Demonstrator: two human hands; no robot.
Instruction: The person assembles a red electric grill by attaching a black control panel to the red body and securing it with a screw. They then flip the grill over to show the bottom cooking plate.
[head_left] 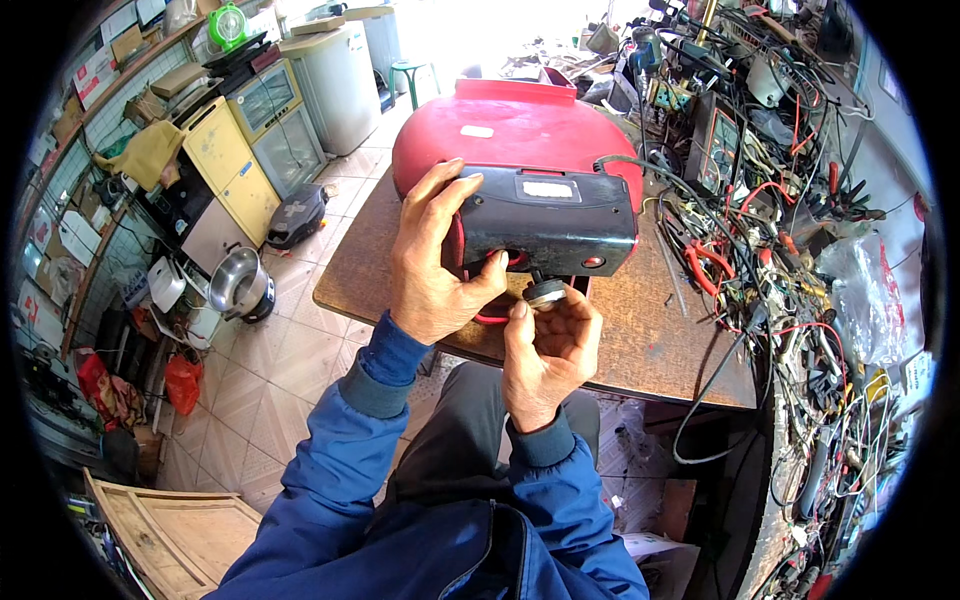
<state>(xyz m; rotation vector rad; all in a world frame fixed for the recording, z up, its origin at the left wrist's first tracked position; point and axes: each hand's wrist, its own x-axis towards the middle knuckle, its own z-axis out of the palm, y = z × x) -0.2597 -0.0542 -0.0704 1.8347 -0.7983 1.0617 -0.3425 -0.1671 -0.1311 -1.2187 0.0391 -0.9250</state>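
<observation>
A red rounded appliance [500, 140] rests on a brown wooden table [650, 345] before me. On its near side is a black control box [550, 228] with a pale label on top and red-rimmed openings in its front. My left hand [432, 265] grips the box's left end, fingers over the top and thumb at the front. Beneath the front face, a round black knob [543, 290] with a pale rim sits pinched between the thumb and fingers of my right hand [552, 355]. The fingertips partly cover it.
Tangled cables, pliers [708, 265] and loose parts crowd the right side. A black cord [675, 178] runs from the box toward that heap. On the floor to the left are a metal pot [238, 283] and a black appliance [298, 216]. Yellow cabinets [232, 180] stand behind them.
</observation>
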